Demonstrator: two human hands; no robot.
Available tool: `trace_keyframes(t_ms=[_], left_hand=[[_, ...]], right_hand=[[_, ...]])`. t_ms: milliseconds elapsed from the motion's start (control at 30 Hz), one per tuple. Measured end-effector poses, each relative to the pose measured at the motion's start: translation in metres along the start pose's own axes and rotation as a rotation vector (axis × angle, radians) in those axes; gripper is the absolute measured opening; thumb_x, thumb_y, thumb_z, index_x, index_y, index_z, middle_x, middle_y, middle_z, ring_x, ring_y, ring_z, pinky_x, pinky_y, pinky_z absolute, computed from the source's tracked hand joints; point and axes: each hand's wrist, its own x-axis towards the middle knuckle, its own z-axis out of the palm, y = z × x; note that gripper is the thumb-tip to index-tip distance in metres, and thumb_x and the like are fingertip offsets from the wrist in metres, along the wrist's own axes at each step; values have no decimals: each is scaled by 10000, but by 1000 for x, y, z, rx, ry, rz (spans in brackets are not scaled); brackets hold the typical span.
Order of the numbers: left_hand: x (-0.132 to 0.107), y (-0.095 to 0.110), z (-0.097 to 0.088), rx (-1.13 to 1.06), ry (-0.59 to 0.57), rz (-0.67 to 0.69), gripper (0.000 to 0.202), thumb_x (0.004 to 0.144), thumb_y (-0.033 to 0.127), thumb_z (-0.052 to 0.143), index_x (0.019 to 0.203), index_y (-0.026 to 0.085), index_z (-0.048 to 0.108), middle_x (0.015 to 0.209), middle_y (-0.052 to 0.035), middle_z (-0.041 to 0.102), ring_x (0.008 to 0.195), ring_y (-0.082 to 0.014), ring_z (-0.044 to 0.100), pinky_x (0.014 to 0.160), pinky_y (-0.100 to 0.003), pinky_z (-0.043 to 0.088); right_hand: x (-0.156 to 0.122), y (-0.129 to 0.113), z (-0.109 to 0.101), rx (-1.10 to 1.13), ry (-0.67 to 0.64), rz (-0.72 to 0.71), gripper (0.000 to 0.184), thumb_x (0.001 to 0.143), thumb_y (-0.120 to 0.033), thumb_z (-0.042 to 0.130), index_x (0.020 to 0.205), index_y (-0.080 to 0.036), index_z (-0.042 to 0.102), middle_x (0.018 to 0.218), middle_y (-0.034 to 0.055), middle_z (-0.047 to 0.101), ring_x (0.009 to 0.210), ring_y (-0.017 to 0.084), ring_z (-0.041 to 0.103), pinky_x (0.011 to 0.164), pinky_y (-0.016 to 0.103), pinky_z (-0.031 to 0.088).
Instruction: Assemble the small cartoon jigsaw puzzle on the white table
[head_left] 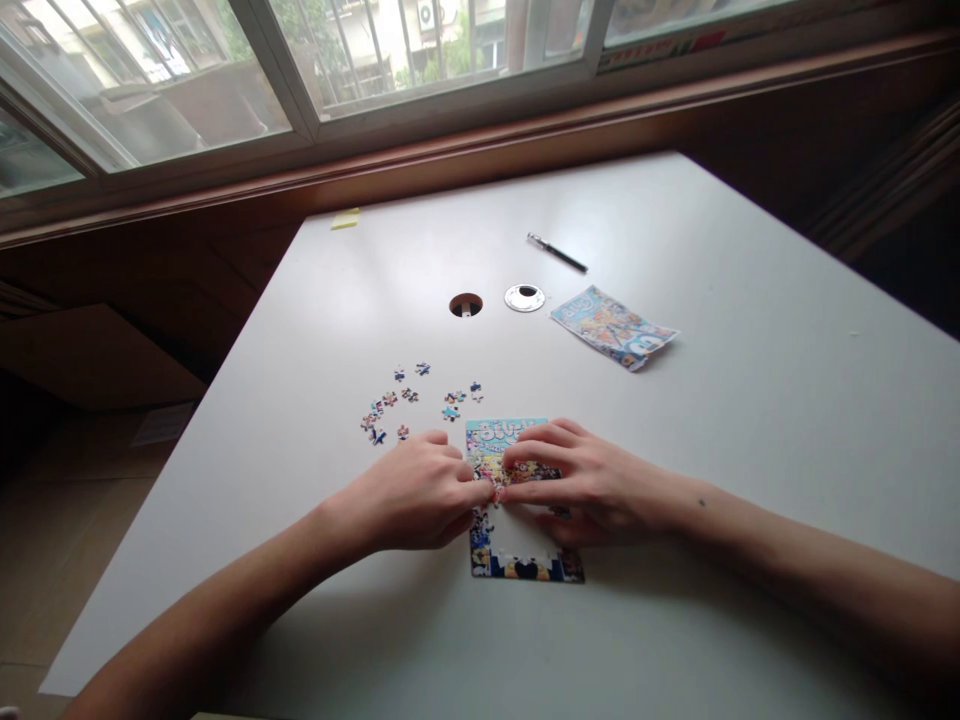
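Observation:
A partly assembled jigsaw puzzle (517,570) lies flat on the white table, with a light blue top edge and a bare white gap in its lower middle. My left hand (424,490) reaches over its left side, fingers curled, the tips closed on a tiny puzzle piece (498,494). From the other side my right hand (577,480) rests across the puzzle with its fingers spread. Its index fingertip meets the left hand's fingertips at that piece. Both hands hide part of the puzzle's middle.
Several loose puzzle pieces (389,398) are scattered to the puzzle's upper left. A creased picture sheet (615,328), a black pen (557,253), a round metal cover (524,298) and a cable hole (466,304) are farther back. Yellow tape (346,219) marks the far left corner.

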Motion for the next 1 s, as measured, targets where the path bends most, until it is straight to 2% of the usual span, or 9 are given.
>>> trace_keyframes(t_ms=[100, 233, 333, 433, 500, 600, 733, 900, 1000], left_hand=[[1, -1, 7, -65, 52, -12, 184, 884, 193, 497, 971, 208, 658, 709, -3, 677, 624, -144, 603, 656, -316, 404], [0, -9, 1, -221, 174, -53, 191, 844, 152, 504, 946, 212, 653, 649, 20, 630, 593, -117, 573, 663, -285, 444], [-10, -23, -5, -292, 432, -209, 168, 822, 118, 492, 873, 192, 635, 627, 23, 589, 533, -96, 487, 585, -250, 437], [-25, -43, 3, -248, 754, -395, 145, 755, 79, 525, 784, 179, 626, 638, 12, 569, 534, -95, 450, 553, -246, 416], [-34, -57, 14, -243, 920, -466, 107, 723, 93, 547, 700, 177, 609, 581, 21, 521, 531, -103, 439, 548, -254, 399], [-42, -79, 25, -418, 1030, -582, 69, 717, 131, 552, 700, 171, 606, 625, 7, 554, 583, -116, 489, 570, -255, 401], [-50, -111, 23, -620, 1189, -767, 48, 652, 176, 570, 696, 161, 580, 678, -2, 559, 634, -117, 500, 580, -241, 395], [-56, -134, 25, -767, 1124, -873, 74, 694, 191, 511, 761, 170, 535, 549, 57, 363, 483, -84, 325, 460, -218, 255], [-55, -132, 28, -761, 1015, -889, 109, 721, 206, 556, 809, 156, 594, 577, 46, 427, 491, -78, 329, 453, -213, 231]], right_hand=[[2, 3, -6, 196, 45, 27, 388, 867, -241, 600, 1254, -255, 609, 1181, 87, 627, 1098, 223, 546, 958, 417, 423], [1, 10, -15, 556, 212, 150, 258, 908, -246, 573, 1142, -171, 655, 1096, 125, 665, 1040, 215, 592, 923, 388, 476], [-4, 17, -14, 748, 410, 347, 182, 926, -290, 556, 983, -169, 679, 972, 96, 671, 940, 204, 611, 846, 351, 499], [-7, 21, -10, 851, 545, 478, 153, 896, -314, 597, 873, -176, 660, 839, 47, 646, 817, 174, 595, 767, 306, 492], [-6, 21, -8, 875, 547, 513, 153, 881, -316, 614, 841, -172, 649, 805, 36, 629, 782, 164, 579, 738, 294, 483], [-5, 19, -9, 875, 509, 531, 161, 877, -319, 617, 829, -168, 645, 795, 37, 622, 771, 162, 568, 725, 294, 476], [-5, 19, -11, 901, 506, 534, 161, 870, -323, 624, 825, -170, 642, 785, 35, 618, 768, 165, 565, 724, 296, 472], [-7, 21, -10, 922, 506, 542, 169, 865, -337, 629, 817, -176, 641, 766, 34, 613, 755, 169, 558, 714, 299, 463], [-8, 21, -9, 959, 514, 555, 148, 867, -319, 633, 820, -179, 645, 768, 32, 606, 757, 165, 546, 712, 291, 447]])
